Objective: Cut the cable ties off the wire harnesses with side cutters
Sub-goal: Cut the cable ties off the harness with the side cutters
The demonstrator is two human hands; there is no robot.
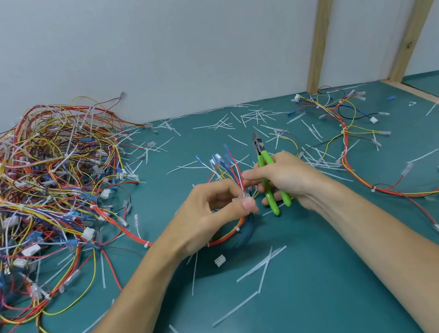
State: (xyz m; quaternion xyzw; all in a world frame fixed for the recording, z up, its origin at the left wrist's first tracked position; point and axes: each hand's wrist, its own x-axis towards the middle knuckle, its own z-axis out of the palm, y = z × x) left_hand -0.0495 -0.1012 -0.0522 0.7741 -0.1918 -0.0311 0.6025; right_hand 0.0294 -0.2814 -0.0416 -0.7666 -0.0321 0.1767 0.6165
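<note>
This looks like a small assembly or rework bench in a workshop rather than a home. The work surface is a teal bench mat of the kind laid on electronics benches. At nine o'clock lies a big tangled heap of wire harnesses with white connectors, and a single harness sprawls at two o'clock. Cut white tie offcuts litter the mat all round. From ten to two o'clock stand plain white panels framed by bare wooden battens, like a makeshift booth.
</note>
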